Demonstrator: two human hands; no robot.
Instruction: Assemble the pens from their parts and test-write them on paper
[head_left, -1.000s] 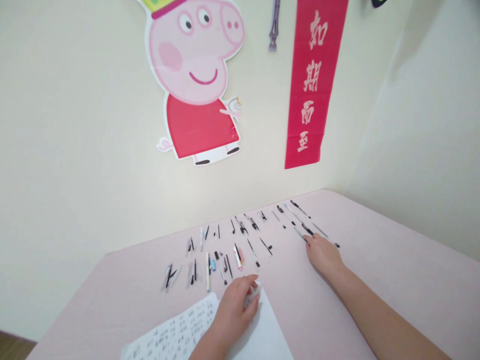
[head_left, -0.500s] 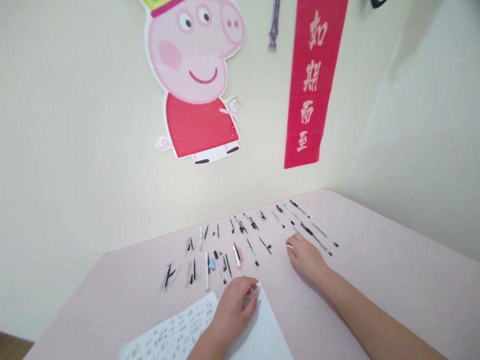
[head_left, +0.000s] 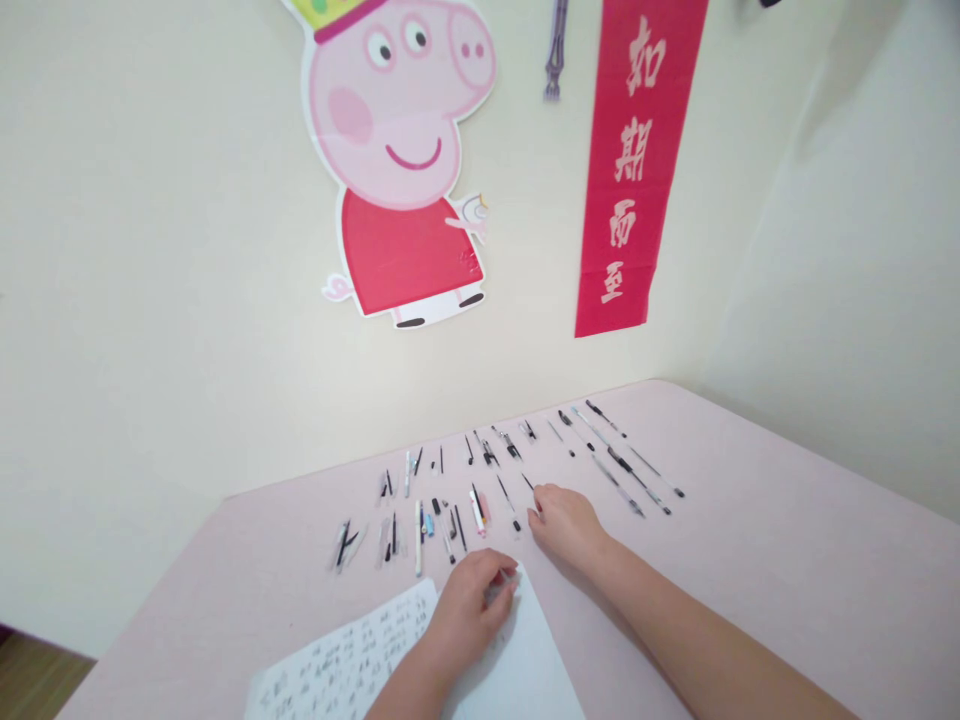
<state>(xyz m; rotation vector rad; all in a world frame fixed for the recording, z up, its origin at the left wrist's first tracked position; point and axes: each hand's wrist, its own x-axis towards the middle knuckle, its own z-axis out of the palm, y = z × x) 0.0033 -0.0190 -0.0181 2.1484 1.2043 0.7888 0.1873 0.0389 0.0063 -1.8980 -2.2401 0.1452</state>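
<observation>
My left hand (head_left: pixel 471 610) rests curled on a white sheet of paper (head_left: pixel 352 670) covered with handwriting, and a pale slim thing shows between its fingers that I cannot make out. My right hand (head_left: pixel 566 522) lies on the pink table (head_left: pixel 787 560), fingers bent, its fingertips at a short black pen part (head_left: pixel 529 483). Rows of taken-apart pens (head_left: pixel 450 520) spread across the table beyond both hands. Longer whole pens (head_left: pixel 626 465) lie to the right of my right hand.
A cream wall stands close behind the table, bearing a cartoon pig sticker (head_left: pixel 405 160) and a red banner (head_left: pixel 630 170) with white characters. A second wall closes the right side. The table's left edge drops to a wooden floor (head_left: pixel 30 685).
My right hand has slid left along the table, from the long pens at the right to the short black part near the middle rows. My left hand stays on the paper.
</observation>
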